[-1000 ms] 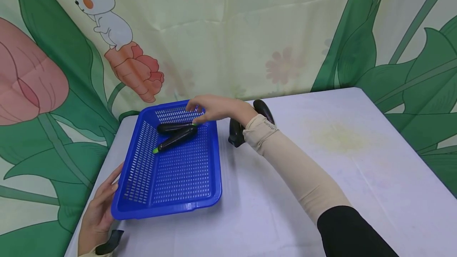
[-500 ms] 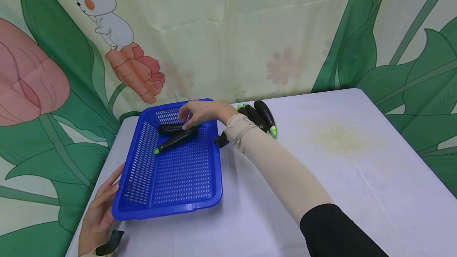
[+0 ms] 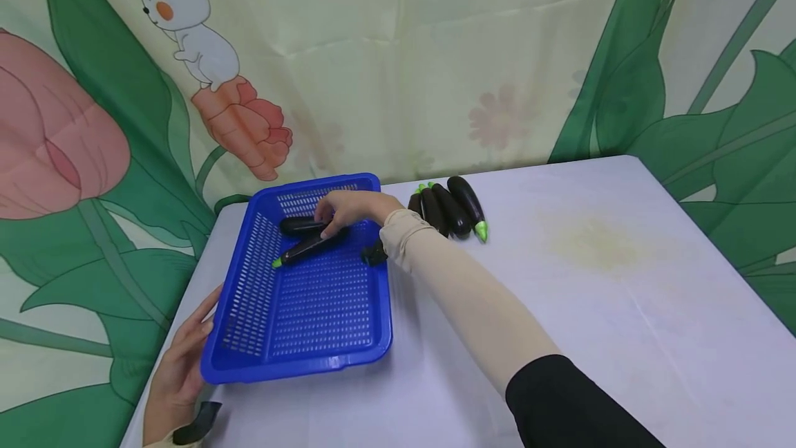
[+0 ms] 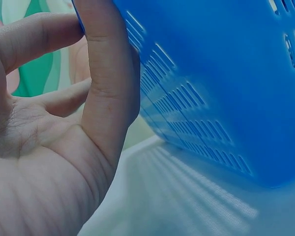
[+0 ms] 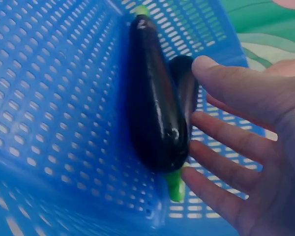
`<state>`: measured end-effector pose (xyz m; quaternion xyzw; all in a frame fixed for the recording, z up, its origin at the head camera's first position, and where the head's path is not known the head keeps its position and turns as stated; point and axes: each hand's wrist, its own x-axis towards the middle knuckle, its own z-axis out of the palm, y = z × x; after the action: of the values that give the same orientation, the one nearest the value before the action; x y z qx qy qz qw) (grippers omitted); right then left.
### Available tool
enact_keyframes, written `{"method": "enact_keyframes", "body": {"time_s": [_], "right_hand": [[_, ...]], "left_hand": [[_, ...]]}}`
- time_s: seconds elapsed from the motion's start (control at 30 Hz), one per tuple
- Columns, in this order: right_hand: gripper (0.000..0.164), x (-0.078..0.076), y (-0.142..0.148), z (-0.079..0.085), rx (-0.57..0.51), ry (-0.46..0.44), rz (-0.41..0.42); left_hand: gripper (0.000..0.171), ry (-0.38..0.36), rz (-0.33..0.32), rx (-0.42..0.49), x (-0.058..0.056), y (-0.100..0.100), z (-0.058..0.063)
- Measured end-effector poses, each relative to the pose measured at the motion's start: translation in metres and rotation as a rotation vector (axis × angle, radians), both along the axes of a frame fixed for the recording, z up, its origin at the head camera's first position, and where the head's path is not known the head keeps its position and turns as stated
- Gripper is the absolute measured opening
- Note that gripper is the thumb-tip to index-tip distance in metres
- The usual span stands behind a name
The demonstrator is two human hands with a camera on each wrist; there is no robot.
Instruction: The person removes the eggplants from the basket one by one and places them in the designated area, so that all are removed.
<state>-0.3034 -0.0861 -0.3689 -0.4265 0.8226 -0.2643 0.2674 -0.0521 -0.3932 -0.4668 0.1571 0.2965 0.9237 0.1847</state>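
**Head view: your right hand point(image 3: 345, 209) is over two eggplants in the blue basket point(image 3: 298, 370)**

You have the basket on the left part of the white table point(image 3: 622, 323), its sides and floor full of small slots. Two dark eggplants lie inside toward the far end, crossing each other. The front eggplant point(image 3: 306, 249) points its green end toward the basket's left side; the rear eggplant point(image 3: 297, 227) lies partly behind it.

Your right hand reaches in over the far right part of the rim. Seen from the right wrist, its thumb and fingers are spread apart, with the tips right by the two eggplants. You cannot tell from here whether they touch. That same view shows the rear eggplant's green end sticking out past the thick end of the front one.

Your left hand point(image 3: 183, 368) is at the basket's left side, with its fingers apart and against the outside near the rim. From the left wrist, streaks of light fall on the table beside the slotted wall.

To the right of the basket, four more eggplants point(image 3: 452, 211) lie side by side on the table. The rightmost turns its green end toward you, while the others' green ends face away. Your right arm wears a beige sleeve point(image 3: 472, 299), black higher up. Behind the table hangs a printed cloth point(image 3: 385, 88) with a white rabbit, leaves and flowers.
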Motion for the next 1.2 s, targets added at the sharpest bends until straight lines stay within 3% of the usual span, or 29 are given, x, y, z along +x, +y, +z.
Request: {"method": "enact_keyframes", "body": {"time_s": [0.23,0.57,1.2], "right_hand": [[0.044,0.004,-0.007,-0.011,0.043,0.011,-0.047],[0.042,0.013,-0.011,-0.018,0.147,0.14,-0.055],[0.043,0.02,-0.012,-0.013,0.165,0.105,-0.056]], "left_hand": [[0.067,0.003,0.015,-0.024,0.001,0.003,-0.001],[0.068,0.002,0.022,-0.006,0.0,0.004,-0.002],[0.068,-0.004,0.025,-0.02,0.001,0.001,0.001]]}}
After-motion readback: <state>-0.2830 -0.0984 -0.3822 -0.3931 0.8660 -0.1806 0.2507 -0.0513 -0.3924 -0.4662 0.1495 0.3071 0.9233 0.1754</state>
